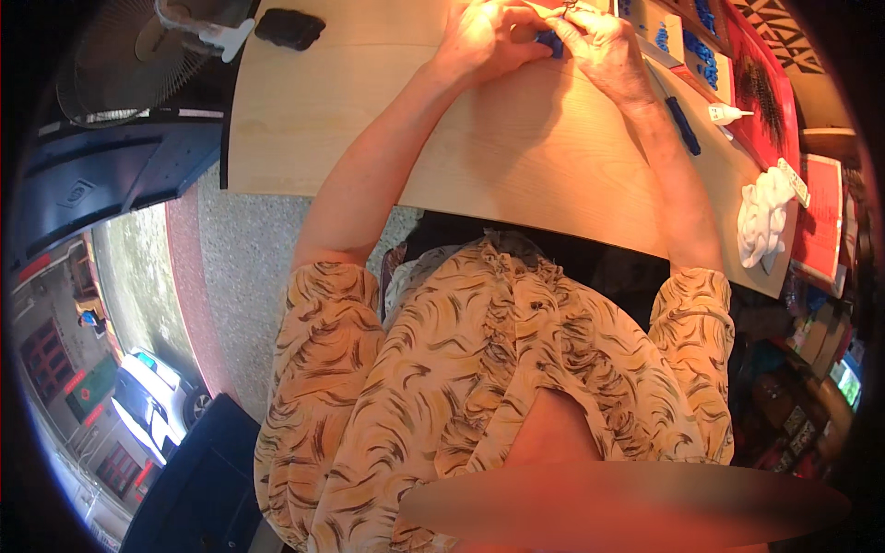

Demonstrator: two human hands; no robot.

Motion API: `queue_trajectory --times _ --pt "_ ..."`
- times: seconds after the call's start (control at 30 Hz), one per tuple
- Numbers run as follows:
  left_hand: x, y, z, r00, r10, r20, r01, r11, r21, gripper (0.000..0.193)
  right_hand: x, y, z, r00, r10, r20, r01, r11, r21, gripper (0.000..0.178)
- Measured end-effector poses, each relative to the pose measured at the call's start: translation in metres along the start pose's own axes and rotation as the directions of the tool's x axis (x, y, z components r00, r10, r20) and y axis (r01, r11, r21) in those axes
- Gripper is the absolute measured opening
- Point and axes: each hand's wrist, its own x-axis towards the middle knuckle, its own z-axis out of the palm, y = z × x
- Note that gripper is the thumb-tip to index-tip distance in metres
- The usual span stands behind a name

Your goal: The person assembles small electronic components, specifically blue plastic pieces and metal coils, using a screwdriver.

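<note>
At the far edge of the picture, both my hands are close together above the wooden table. My left hand (487,41) is closed, its thumb and fingers pinched at a small blue piece (552,43). My right hand (606,53) meets it from the other side with fingertips pressed together, touching or nearly touching the blue piece. What the right fingers hold is too small to make out. A thin dark curl (571,5) shows at the top of the right fingers. The fingers partly cover the blue piece, so its exact kind cannot be told.
Compartmented trays (682,46) with small blue parts lie right of my hands. Near them are a blue-handled tool (683,126), a white nozzle bottle (728,114), a dark brush (761,97) and white gloves (763,217). A black object (289,29) and a fan (138,55) are left.
</note>
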Motion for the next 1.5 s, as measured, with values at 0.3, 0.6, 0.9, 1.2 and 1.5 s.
queue_trajectory --times 0.3,0.6,0.9,1.2,1.5 --pt "-0.006 -0.005 0.097 0.970 0.087 -0.226 0.045 0.854 0.519 0.021 -0.007 0.014 -0.002 0.980 -0.093 -0.177 0.152 0.921 0.358 0.015" --pt "-0.007 0.024 0.136 0.942 0.049 -0.331 0.286 0.398 0.872 0.052 -0.005 -0.001 -0.034 0.936 0.352 -0.011 -0.347 0.928 0.135 0.023" --pt "-0.012 0.018 0.153 0.959 0.011 -0.283 0.189 0.718 0.670 0.044 0.028 -0.031 -0.050 0.977 0.205 -0.061 -0.195 0.971 0.140 0.016" --pt "-0.015 0.021 0.154 0.958 -0.071 -0.279 0.201 0.859 0.471 0.041 0.041 -0.039 -0.055 0.996 0.064 -0.059 -0.060 0.996 0.066 0.015" --pt "-0.013 0.030 0.170 0.977 -0.062 -0.204 0.149 0.885 0.442 0.040 0.037 0.014 -0.063 0.909 0.387 0.155 -0.410 0.766 0.494 0.023"
